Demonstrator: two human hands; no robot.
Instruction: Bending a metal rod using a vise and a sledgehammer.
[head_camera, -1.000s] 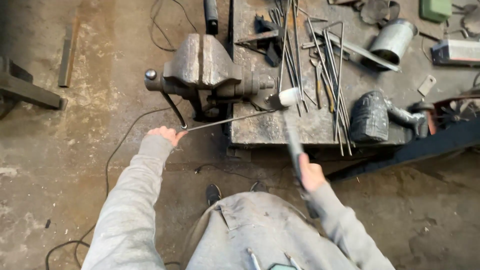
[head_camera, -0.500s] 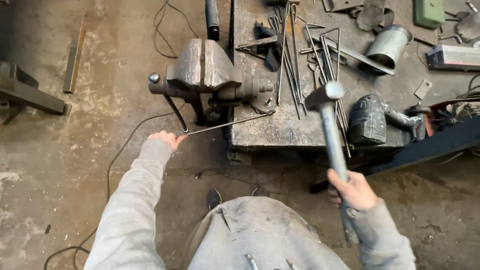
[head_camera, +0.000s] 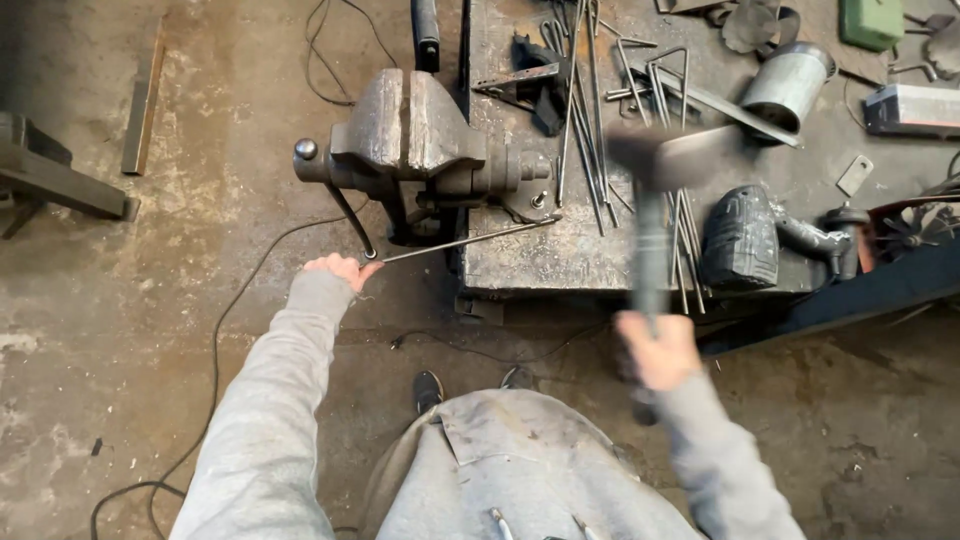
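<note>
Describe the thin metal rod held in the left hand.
The thin metal rod is long, grey, bare steel by its look. It lies nearly level, rising slightly rightward. The left hand grips its near end; its far end rests on the steel workbench, just below the bench vise.

Premises: a metalworking workshop, in the manner of a smithy or fabrication shop. Evidence: a heavy grey cast-iron bench vise (head_camera: 410, 140) mounted at the edge of a scarred steel-topped workbench (head_camera: 560, 255). On the bench lie a bundle of thin bent steel rods (head_camera: 590, 110), a dark angle grinder (head_camera: 745, 240), a galvanised sheet-metal cylinder (head_camera: 787, 85) and a perforated steel angle bracket (head_camera: 515, 78). The stained, cracked concrete floor (head_camera: 130, 300) carries loose black cables (head_camera: 215, 340) and a rusty flat steel bar (head_camera: 143, 100).
</note>
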